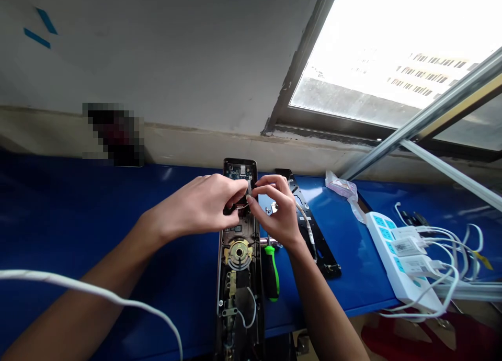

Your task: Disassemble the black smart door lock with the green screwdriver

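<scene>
A long, narrow, dark lock-like housing (240,233) lies open in front of me, its inner side up. At its far end is a circuit board (234,171); lower down sits a round brass-coloured mechanism (239,252). My left hand (207,201) is over the upper part of the housing, fingers curled in a pinch around a thin light wire (243,207). From the other side, my right hand (278,209) pinches near the wire's end with thumb and index finger, the two hands' fingertips almost touching. The fingers partly hide the wire's end and the board beneath.
A green-and-black screwdriver (271,273) lies right of the housing. Beyond it is a black plate (323,246) with a white-wrapped cable (308,227). A white power strip (386,256) with plugged-in chargers stands at right. A white cable (98,294) crosses at left.
</scene>
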`<state>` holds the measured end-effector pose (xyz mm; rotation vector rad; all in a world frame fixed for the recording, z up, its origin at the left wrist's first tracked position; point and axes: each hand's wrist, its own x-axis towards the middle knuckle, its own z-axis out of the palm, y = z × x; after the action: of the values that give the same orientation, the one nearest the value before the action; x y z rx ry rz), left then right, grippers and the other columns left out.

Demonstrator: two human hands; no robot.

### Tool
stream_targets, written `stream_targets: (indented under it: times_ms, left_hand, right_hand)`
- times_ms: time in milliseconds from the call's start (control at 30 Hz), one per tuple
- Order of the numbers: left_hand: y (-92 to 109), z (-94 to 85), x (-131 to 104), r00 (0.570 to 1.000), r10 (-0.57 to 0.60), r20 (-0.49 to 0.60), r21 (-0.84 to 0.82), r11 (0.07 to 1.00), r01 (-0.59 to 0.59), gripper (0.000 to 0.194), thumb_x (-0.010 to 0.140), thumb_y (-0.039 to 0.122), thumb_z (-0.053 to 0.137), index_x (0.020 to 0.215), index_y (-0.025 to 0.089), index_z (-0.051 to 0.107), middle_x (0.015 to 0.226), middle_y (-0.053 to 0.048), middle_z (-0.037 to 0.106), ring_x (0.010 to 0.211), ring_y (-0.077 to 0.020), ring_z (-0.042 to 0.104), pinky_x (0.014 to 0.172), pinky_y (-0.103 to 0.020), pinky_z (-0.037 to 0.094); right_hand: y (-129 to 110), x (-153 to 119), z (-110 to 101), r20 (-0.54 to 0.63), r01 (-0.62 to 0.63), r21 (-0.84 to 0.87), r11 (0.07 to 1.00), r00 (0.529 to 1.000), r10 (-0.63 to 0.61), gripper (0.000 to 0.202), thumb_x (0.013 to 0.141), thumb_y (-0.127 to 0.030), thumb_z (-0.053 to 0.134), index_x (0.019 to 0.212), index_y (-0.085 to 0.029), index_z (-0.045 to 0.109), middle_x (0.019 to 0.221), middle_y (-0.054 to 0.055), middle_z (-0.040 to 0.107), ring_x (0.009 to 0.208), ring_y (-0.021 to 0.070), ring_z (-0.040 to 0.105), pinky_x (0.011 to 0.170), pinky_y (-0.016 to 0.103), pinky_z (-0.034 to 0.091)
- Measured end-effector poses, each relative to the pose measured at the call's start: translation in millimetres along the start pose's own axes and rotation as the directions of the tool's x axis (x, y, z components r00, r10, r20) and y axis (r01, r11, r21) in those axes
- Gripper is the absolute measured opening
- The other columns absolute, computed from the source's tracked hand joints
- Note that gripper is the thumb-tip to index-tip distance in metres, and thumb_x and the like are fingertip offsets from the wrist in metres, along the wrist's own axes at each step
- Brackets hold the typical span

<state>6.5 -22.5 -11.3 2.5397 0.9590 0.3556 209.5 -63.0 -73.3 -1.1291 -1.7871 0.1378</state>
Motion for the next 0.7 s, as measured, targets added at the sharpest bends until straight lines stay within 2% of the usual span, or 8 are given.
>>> stream_targets:
  times_ms: [267, 400, 567, 633, 700]
  left_hand:
    - [4.2, 11.1, 0.4, 1.0, 0.007, -0.009, -0.144, 0.99, -0.008, 0.015, 0.08, 0.017, 0.059, 0.08, 0.024, 0.046, 0.067, 0.004, 0.058, 0.055, -0.0133, 0.051, 0.053, -0.028, 0.033]
    - [2.0, 1.5, -1.8, 0.999, -0.007, 0.039, -0.258, 0.966, 0.017, 0.012, 0.078, 0.019, 0.061, 0.085, 0.024, 0.053, 0.07, 0.005, 0.062, 0.058, -0.013, 0.055, 0.054, -0.026, 0.038]
    - [-12.4, -15.4, -6.3, 0.992, -0.074, 0.104, -0.274, 0.956, 0.101, 0.01, 0.079, 0.026, 0.064, 0.083, 0.024, 0.056, 0.071, 0.005, 0.064, 0.062, -0.0146, 0.056, 0.057, -0.026, 0.04]
    - [-18.0, -18.5, -8.3, 0.986, -0.099, 0.131, -0.282, 0.95, 0.133, 0.014, 0.078, 0.029, 0.067, 0.08, 0.024, 0.053, 0.068, 0.005, 0.061, 0.06, -0.0143, 0.054, 0.055, -0.026, 0.038]
    - [-21.0, -19.3, -9.6, 0.984, -0.106, 0.143, -0.299, 0.943, 0.145, 0.02, 0.077, 0.032, 0.069, 0.077, 0.023, 0.051, 0.067, 0.005, 0.06, 0.059, -0.0138, 0.052, 0.054, -0.026, 0.037]
  right_hand:
    - [10.1, -1.5, 2.4, -0.055, -0.079, 0.095, 0.992, 0.995, 0.085, 0.012, 0.096, -0.029, 0.065, 0.086, -0.023, 0.064, 0.106, 0.007, 0.065, 0.104, 0.0201, 0.065, 0.091, 0.039, 0.056]
    - [8.8, -1.7, 3.2, -0.04, -0.078, 0.095, 0.992, 0.996, 0.082, 0.01, 0.095, -0.028, 0.066, 0.086, -0.024, 0.066, 0.106, 0.006, 0.067, 0.104, 0.0197, 0.065, 0.092, 0.039, 0.056]
    - [-0.5, -1.7, 3.1, -0.014, -0.051, 0.042, 0.998, 0.999, 0.051, 0.008, 0.096, -0.028, 0.065, 0.09, -0.025, 0.069, 0.107, 0.006, 0.068, 0.105, 0.0215, 0.065, 0.092, 0.042, 0.056]
    - [-4.7, -2.3, 4.1, -0.004, -0.029, 0.004, 1.0, 1.0, 0.029, 0.007, 0.096, -0.025, 0.064, 0.099, -0.026, 0.071, 0.109, 0.007, 0.068, 0.108, 0.0233, 0.064, 0.094, 0.045, 0.055]
    - [-8.2, -2.4, 5.9, 0.018, 0.006, -0.03, 1.0, 1.0, -0.005, 0.021, 0.095, -0.02, 0.063, 0.113, -0.028, 0.071, 0.115, 0.008, 0.067, 0.114, 0.0251, 0.061, 0.097, 0.047, 0.054]
